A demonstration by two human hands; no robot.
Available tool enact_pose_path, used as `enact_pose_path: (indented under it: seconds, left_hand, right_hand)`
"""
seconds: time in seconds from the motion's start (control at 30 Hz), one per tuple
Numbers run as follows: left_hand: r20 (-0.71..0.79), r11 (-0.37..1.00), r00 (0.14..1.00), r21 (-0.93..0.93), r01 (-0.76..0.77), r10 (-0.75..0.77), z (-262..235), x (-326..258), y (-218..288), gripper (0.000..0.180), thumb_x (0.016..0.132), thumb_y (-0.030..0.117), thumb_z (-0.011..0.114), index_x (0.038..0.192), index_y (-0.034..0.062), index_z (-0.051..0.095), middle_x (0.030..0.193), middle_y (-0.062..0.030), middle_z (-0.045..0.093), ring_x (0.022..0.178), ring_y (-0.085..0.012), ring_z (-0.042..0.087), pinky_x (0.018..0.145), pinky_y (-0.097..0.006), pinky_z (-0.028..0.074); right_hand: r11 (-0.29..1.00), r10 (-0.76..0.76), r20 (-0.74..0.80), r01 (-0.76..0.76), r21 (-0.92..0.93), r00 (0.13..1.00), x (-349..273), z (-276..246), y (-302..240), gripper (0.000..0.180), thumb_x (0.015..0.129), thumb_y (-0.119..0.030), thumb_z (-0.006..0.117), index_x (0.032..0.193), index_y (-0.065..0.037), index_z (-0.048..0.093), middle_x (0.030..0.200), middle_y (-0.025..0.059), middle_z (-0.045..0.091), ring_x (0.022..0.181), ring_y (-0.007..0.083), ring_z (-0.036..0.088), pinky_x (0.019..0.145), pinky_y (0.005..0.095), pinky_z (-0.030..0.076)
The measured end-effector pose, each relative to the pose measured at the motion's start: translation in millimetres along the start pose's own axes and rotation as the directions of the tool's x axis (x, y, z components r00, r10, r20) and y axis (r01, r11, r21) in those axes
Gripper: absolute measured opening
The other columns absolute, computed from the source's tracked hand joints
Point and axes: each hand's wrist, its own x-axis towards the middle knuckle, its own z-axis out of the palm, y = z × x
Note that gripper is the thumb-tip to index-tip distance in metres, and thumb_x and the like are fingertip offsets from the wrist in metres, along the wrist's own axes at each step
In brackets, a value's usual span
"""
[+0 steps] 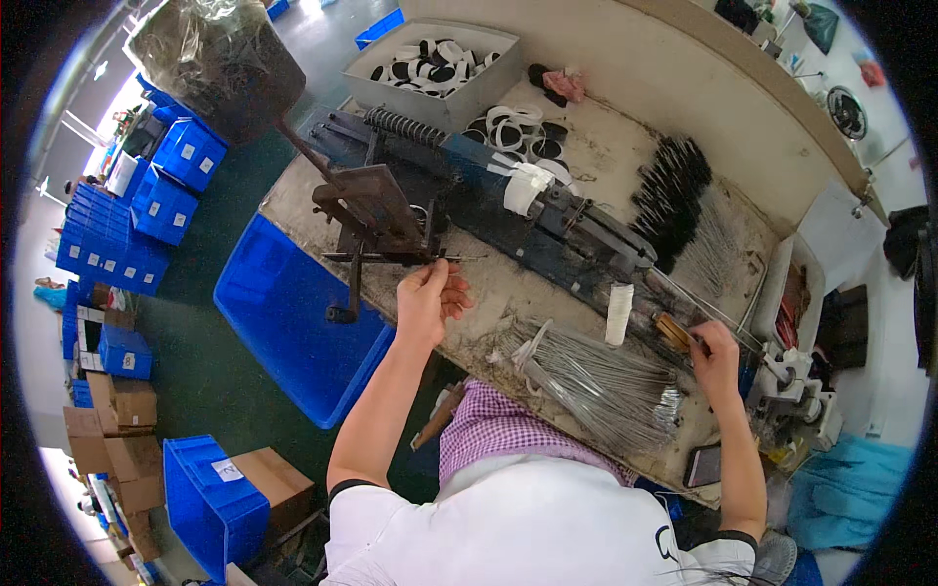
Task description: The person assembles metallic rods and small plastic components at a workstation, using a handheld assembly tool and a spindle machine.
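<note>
My left hand (428, 298) is at the front of a dark metal machine (376, 210). Its thumb and index finger pinch a thin dark rod (467, 258) at the machine's lower edge, while the other fingers curl loosely. On the right, my right hand (718, 359) closes its fingertips on the end of a yellowish-brown handle (672, 332) by the long machine bed. A bundle of thin straight metal wires (601, 381) lies between my hands. Behind it stands a white wrapped roll (619, 314). White tape (528, 188) is wound around the bed's middle.
Black bristle brushes (674, 190) with wire stems are heaped at the back of the bench. A grey bin (440, 88) holds black and white strap rolls. Below left is a large blue bin (293, 317). A dark phone-like slab (703, 466) lies at the front right edge.
</note>
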Motion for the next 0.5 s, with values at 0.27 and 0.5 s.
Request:
enact_pose_path:
  seconds: [0.27, 0.5]
  left_hand:
    - [0.016, 0.996, 0.996, 0.016, -0.085, 0.085, 1.1, 3.4, 3.2, 0.024, 0.092, 0.022, 0.058, 0.088, -0.0009, 0.062, 0.065, -0.0075, 0.062, 0.046, -0.0124, 0.055, 0.038, -0.024, 0.038]
    - [0.333, 0.998, 0.941, 0.026, -0.066, 0.053, 100.5, -73.7, 2.7, 0.022, 0.094, 0.018, 0.054, 0.090, -0.0008, 0.064, 0.067, -0.0078, 0.063, 0.045, -0.0109, 0.053, 0.038, -0.023, 0.038]
  right_hand:
    - [0.984, 0.139, 0.002, -0.139, 0.108, 0.990, -3.3, -5.8, -20.2, 0.014, 0.074, 0.005, 0.062, 0.088, 0.002, 0.058, 0.085, 0.0164, 0.057, 0.081, 0.0355, 0.058, 0.067, 0.0374, 0.046]
    - [0.996, 0.039, -0.428, -0.001, 0.088, 0.903, 5.7, -71.5, -47.1, 0.011, 0.085, -0.005, 0.061, 0.094, 0.001, 0.056, 0.080, 0.0151, 0.059, 0.071, 0.0270, 0.060, 0.062, 0.0331, 0.046]
